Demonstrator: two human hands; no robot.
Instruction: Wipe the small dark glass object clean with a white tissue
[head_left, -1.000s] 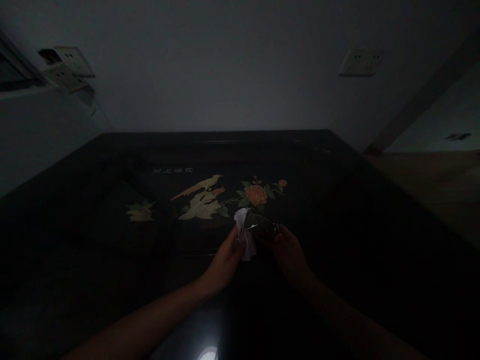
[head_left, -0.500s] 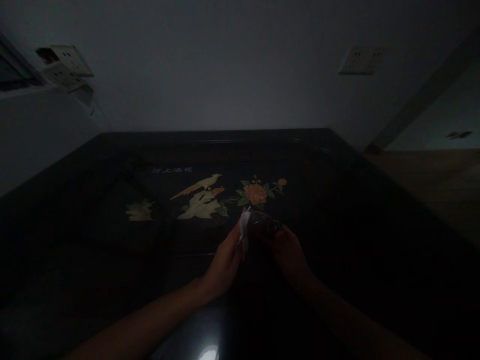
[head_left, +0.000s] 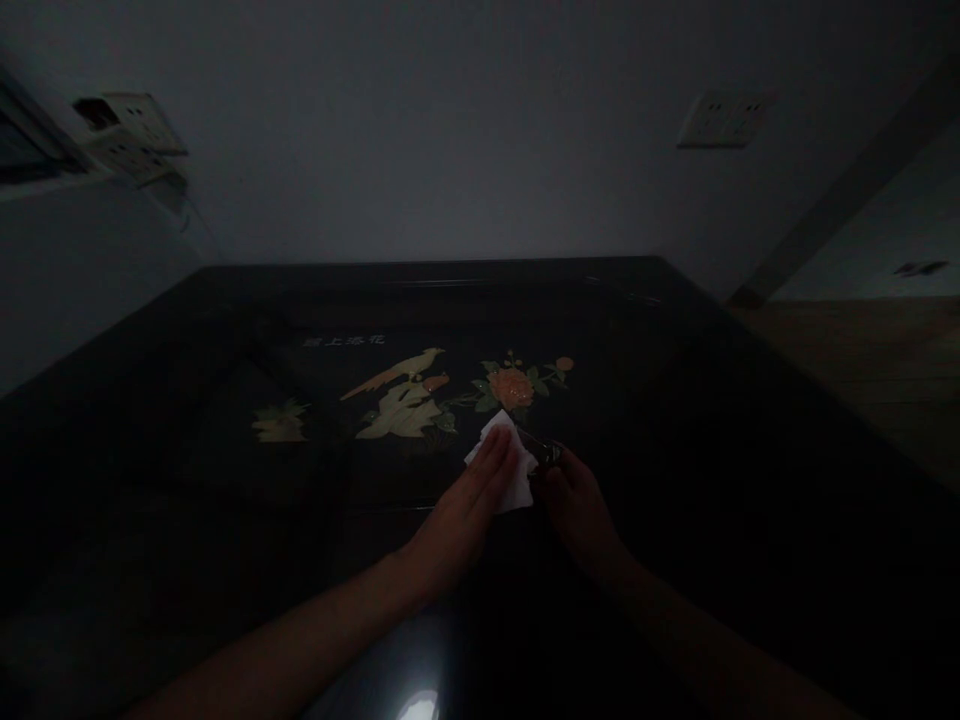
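The room is very dim. My left hand [head_left: 465, 505] lies with its fingers stretched flat on a white tissue [head_left: 517, 478], pressing it against a small dark shiny object [head_left: 546, 452] that I cannot name. My right hand [head_left: 579, 510] grips that object from the right, fingers curled round it. Both hands hover just above a black lacquered table [head_left: 675, 420], near its painted flower [head_left: 511, 386] and bird [head_left: 405, 395].
A pale wall rises behind the table with a socket plate [head_left: 721, 120] at the upper right and more plates [head_left: 131, 135] at the upper left. Wooden floor [head_left: 885, 370] shows to the right. A light reflection [head_left: 420, 705] gleams on the table's near edge.
The tissue was bunched at my left fingertips beside the dark object; now it is spread over the object under my flat left fingers. My right hand has stayed put.
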